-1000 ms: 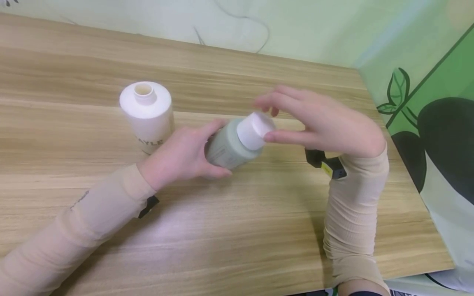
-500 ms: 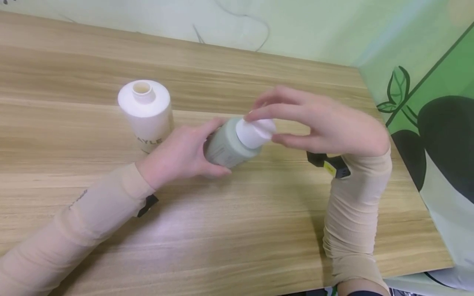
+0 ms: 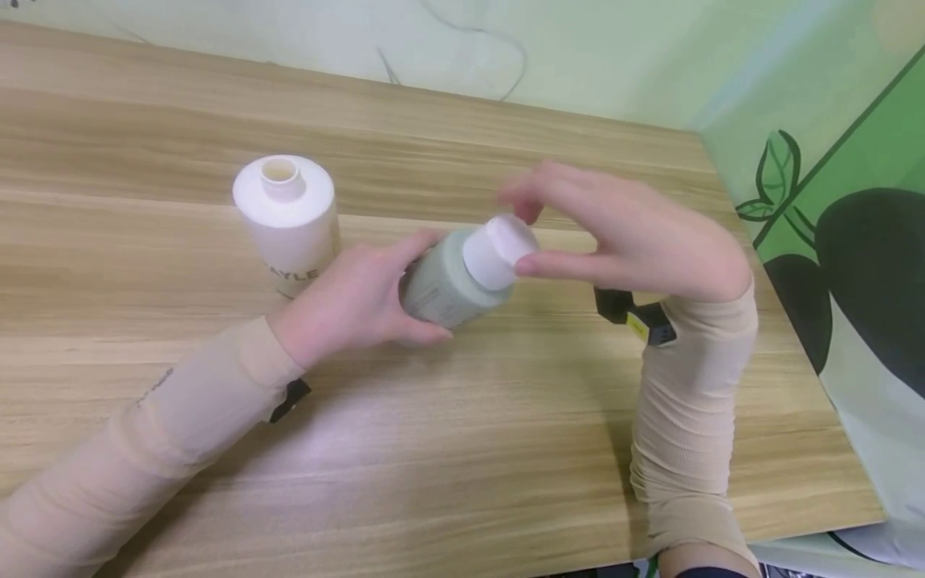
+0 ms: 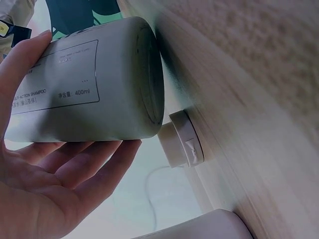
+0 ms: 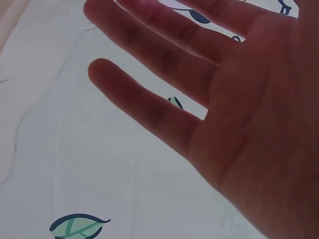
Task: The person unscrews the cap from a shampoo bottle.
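My left hand [image 3: 361, 297] grips a grey-green shampoo bottle [image 3: 448, 293] round its body, tilted up to the right above the table. A white cap [image 3: 491, 253] sits at the bottle's upper end. With bent fingers on the far side and the thumb on the near side, my right hand [image 3: 629, 233] holds this cap; the fingers are blurred. In the left wrist view the bottle's label [image 4: 60, 79] and base show. The right wrist view shows several outstretched fingers [image 5: 144, 109], with the cap out of sight.
An uncapped white bottle [image 3: 285, 209] stands upright behind the left hand. A small white cap-like piece [image 4: 184, 139] rests on the table in the left wrist view, hidden from the head view. The wooden table [image 3: 433, 482] meets a painted wall [image 3: 614, 56].
My right fingers moved over the cap's top half a second ago, then back to its far side, while the thumb shifted left. The left hand and bottle stay nearly still.
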`<state>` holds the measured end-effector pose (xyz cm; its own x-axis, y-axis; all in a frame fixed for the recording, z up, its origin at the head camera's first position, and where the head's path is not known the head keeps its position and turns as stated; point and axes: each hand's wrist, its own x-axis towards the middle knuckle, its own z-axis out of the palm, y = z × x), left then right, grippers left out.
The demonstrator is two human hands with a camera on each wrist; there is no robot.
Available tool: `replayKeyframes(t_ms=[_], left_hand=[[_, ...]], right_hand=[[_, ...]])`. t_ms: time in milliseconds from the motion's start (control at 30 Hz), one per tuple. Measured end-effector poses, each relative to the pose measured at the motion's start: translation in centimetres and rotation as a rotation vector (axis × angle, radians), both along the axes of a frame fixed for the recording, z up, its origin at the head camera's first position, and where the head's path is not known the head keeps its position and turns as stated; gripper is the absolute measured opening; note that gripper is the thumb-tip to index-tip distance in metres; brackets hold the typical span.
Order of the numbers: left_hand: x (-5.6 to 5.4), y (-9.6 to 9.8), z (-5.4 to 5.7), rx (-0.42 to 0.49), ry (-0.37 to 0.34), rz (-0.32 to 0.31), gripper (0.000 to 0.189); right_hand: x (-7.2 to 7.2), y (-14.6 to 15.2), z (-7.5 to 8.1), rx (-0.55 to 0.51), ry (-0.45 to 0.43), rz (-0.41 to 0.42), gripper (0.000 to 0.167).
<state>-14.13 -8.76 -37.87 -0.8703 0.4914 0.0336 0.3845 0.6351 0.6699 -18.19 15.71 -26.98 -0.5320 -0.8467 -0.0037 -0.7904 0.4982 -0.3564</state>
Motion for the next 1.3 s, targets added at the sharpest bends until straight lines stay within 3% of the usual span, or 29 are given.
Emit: replayKeyframes(t_ms=[133, 500, 667, 900, 1033, 1300], left_hand=[[-0.07, 0.1, -0.02, 0.004, -0.006, 0.0, 0.09], [-0.26, 0.07, -0.01, -0.017, 0.016, -0.001, 0.092], [-0.24, 0.05, -0.1, -0.006, 0.028, -0.002, 0.09], [-0.16, 0.13, -0.05, -0.009, 0.018, 0.0, 0.091], [-0.13, 0.16, 0.0, -0.004, 0.019, -0.001, 0.091], [-0.05, 0.13, 0.12, 0.001, 0.008, -0.002, 0.091]], right_hand=[[-0.01, 0.0, -0.02, 0.007, 0.009, 0.016, 0.036], [-0.18, 0.35, -0.2, -0.089, 0.031, 0.175, 0.04], [-0.15, 0.33, -0.06, -0.092, 0.043, 0.133, 0.046], [-0.09, 0.08, -0.01, -0.065, 0.102, 0.052, 0.039], [-0.14, -0.2, -0.15, -0.053, 0.127, 0.061, 0.037], [0.01, -0.09, 0.0, -0.043, 0.073, 0.094, 0.041]])
